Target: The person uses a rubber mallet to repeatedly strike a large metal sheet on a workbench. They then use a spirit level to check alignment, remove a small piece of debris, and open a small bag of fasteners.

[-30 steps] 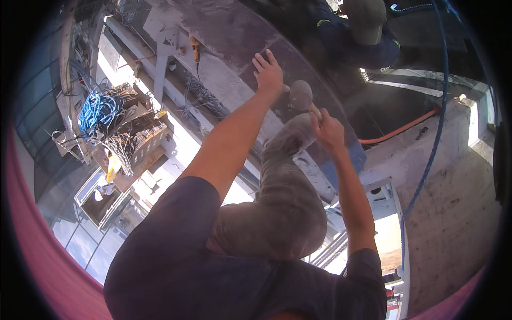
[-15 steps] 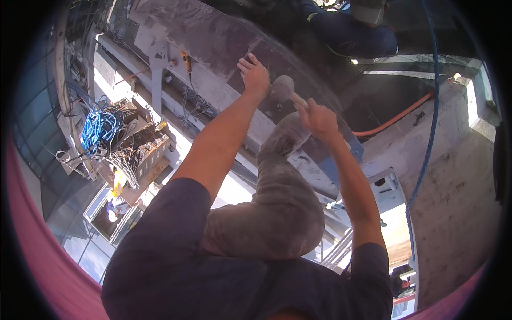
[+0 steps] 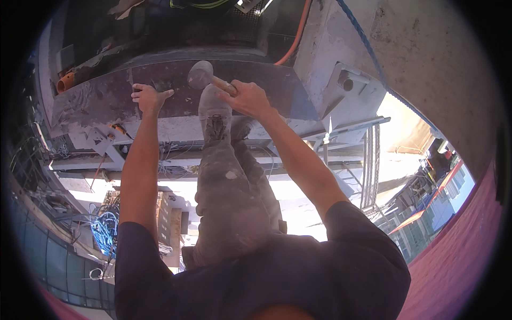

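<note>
My right hand (image 3: pixel 246 99) is closed around the wooden handle of a mallet (image 3: pixel 200 75) with a rounded grey head. The head sits over the dark, dusty panel (image 3: pixel 120 93), just beyond my dust-covered shoe (image 3: pixel 215 101). Farther left, my left hand (image 3: pixel 151 99) has its fingers and thumb apart over the same panel, holding nothing. Whether its fingertips touch the surface is hard to tell. My leg stretches forward between both arms, the shoe at the panel's near side.
An orange-and-black power tool (image 3: pixel 121 130) lies on the ledge near my left forearm. Blue rope (image 3: pixel 368 45) hangs at right, near an orange hose (image 3: pixel 298 34). An orange tube end (image 3: pixel 65 82) is far left. Blue coiled line (image 3: pixel 105 232) lies lower left, below the ledge.
The view has swung round, and the panel now runs across the picture. My left hand's thumb and fingers have spread wider. The mallet stays in my right hand.
</note>
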The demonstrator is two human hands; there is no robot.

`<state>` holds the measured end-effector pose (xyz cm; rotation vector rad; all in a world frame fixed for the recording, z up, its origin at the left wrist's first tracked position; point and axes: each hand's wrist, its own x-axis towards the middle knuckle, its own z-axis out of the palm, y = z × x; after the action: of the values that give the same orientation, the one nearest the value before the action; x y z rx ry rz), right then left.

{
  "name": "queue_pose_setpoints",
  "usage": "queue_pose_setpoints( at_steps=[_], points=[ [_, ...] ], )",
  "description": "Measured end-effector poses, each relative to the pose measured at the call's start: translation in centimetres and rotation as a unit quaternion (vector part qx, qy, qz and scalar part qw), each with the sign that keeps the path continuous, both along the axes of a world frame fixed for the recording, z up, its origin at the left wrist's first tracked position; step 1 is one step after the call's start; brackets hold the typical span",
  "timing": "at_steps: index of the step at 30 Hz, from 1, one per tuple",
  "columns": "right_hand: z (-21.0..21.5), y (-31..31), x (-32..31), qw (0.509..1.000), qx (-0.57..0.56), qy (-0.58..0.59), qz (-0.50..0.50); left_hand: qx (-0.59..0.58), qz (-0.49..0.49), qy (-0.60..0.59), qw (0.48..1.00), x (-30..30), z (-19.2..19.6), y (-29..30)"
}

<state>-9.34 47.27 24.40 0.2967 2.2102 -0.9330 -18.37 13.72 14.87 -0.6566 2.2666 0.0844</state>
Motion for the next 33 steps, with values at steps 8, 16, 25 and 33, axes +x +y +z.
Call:
queue_pose_setpoints(
  at_steps=[8, 16, 25, 33],
  points=[
    [0.0, 7.6, 20.2, 0.915, 0.066, -0.032, -0.397, 0.120, -0.465, 0.137, 0.866, 2.2, 3.5, 16.5],
    [-4.7, 9.8, 25.3, 0.879, 0.060, 0.015, -0.473, 0.121, -0.567, -0.011, 0.815, 11.6, 1.2, 39.6],
    [-4.8, 11.8, 24.6, 0.864, 0.056, -0.056, -0.497, 0.042, -0.520, -0.115, 0.845, 12.0, 1.0, 42.5],
    [-5.9, 11.5, 25.4, 0.866, 0.063, 0.018, -0.496, 0.047, -0.505, -0.105, 0.855, 12.4, -0.5, 41.9]
  ],
)
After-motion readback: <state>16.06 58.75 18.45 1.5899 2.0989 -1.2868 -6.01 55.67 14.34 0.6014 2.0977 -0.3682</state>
